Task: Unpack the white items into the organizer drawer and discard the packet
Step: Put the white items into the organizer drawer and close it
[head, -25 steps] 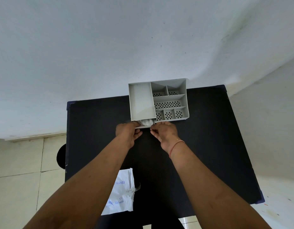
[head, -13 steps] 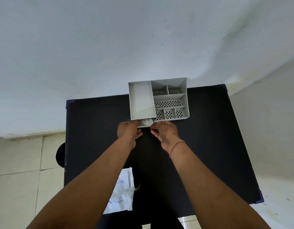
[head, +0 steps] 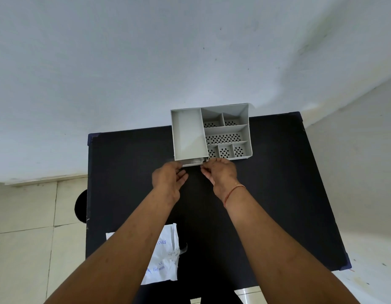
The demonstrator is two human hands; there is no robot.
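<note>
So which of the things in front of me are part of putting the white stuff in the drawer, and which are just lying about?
Part of the job:
- grey organizer
- its drawer, almost shut, something white showing inside
- white packet at the near table edge, not yet discarded
- left hand and right hand at the drawer front

Just there:
- black table
- dark round thing on the floor

Bare table (head: 278,194) right of packet (head: 166,262)
</note>
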